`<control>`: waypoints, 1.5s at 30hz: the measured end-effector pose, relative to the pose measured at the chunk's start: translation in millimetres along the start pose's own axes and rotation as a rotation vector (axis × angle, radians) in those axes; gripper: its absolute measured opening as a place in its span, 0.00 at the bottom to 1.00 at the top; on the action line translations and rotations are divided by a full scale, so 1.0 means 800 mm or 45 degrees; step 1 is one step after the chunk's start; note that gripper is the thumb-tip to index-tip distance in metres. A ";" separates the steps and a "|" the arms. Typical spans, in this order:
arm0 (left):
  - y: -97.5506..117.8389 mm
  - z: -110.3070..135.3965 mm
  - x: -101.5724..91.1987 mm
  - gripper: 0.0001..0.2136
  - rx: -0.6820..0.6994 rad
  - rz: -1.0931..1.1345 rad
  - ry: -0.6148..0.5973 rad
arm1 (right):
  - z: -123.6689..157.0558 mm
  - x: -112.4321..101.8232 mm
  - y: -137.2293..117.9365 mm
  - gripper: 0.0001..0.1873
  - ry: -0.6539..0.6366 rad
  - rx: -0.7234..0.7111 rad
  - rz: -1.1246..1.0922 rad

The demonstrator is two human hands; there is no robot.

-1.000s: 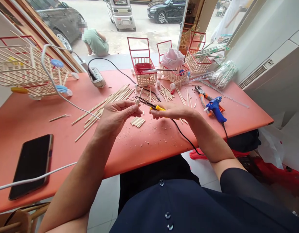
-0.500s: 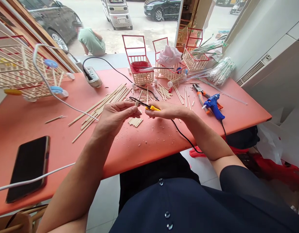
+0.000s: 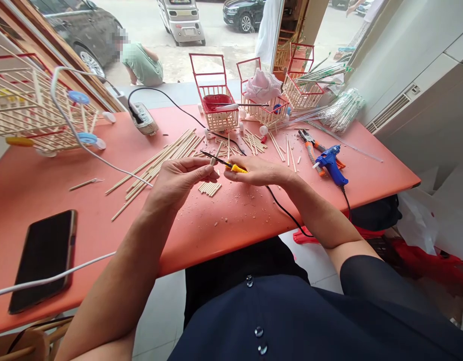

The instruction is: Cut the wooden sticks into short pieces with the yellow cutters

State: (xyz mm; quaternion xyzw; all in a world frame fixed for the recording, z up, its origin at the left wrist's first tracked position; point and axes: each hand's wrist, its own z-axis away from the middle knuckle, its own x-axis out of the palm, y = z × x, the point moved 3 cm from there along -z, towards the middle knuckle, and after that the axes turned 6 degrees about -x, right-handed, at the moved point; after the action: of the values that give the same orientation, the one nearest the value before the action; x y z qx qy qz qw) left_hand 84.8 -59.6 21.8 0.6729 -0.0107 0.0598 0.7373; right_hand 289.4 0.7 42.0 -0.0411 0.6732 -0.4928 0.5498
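Note:
My left hand (image 3: 180,179) is closed, pinching a thin wooden stick (image 3: 217,151) between thumb and fingers. My right hand (image 3: 262,172) is wrapped round the yellow handle of a pair of scissors (image 3: 237,168). Their dark blades point left and cross the stick just above my left fingertips. Below my hands, a row of short cut sticks (image 3: 210,189) lies side by side on the pink table (image 3: 204,235). Behind my left hand, long sticks (image 3: 171,158) are spread in a loose bundle.
Several small stick-built carts (image 3: 219,118) stand along the back. To the right lie orange-handled pliers (image 3: 309,146) and a blue glue gun (image 3: 332,164). A phone (image 3: 43,260) is at the left, near a white cable (image 3: 76,268). A power strip (image 3: 145,120) sits behind.
The scissor blades, spread apart before, have come closer together at the stick. The stick leans slightly more to the right. Both arms stay nearly in place.

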 end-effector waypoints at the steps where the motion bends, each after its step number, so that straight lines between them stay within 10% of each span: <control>1: 0.000 0.000 -0.001 0.21 0.005 0.000 0.003 | 0.000 0.000 0.000 0.20 0.000 -0.004 0.011; 45: -0.009 -0.013 -0.018 0.24 0.015 0.031 -0.017 | -0.015 0.030 0.015 0.18 0.278 -0.240 -0.013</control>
State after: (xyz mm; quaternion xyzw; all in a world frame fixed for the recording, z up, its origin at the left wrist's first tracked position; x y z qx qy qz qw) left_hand 70.8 -51.2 12.5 0.6773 -0.0234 0.0645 0.7325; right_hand 276.4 0.2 15.6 -0.0423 0.7720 -0.4318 0.4645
